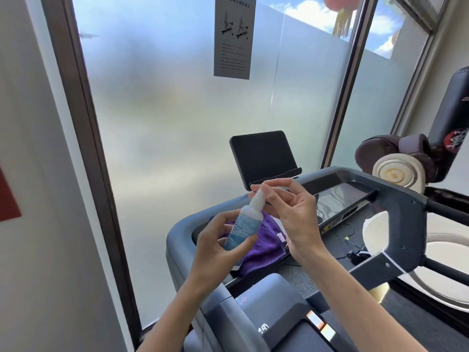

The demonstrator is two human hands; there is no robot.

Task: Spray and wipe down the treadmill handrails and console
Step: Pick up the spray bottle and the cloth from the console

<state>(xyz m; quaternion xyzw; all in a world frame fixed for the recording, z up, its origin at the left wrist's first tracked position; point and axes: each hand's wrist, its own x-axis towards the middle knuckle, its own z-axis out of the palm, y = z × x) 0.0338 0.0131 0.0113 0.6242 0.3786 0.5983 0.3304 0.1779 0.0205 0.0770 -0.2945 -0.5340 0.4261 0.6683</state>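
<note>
- Head view shows your left hand (215,246) curled round the lower half of a small spray bottle (242,226), thumb across its front, holding it tilted with the nozzle end up and to the right.
- Your right hand (291,212) sits at the top of the bottle: its fingertips (265,185) pinch the white cap or nozzle, while the other fingers fan out loosely.
- Both hands hold the bottle above the left side of the treadmill console (396,199), not resting on it.
- A purple cloth (266,247) lies bunched in the console's left tray, just behind and below the bottle.
- A dark tablet-like screen (262,154) stands upright at the console's back edge, and a glossy display panel (342,199) lies to the right of your hands.
- One grey handrail (177,250) curves down on the left, close to the frosted window (177,110).
- A printed notice (234,36) hangs on the glass above.
</note>
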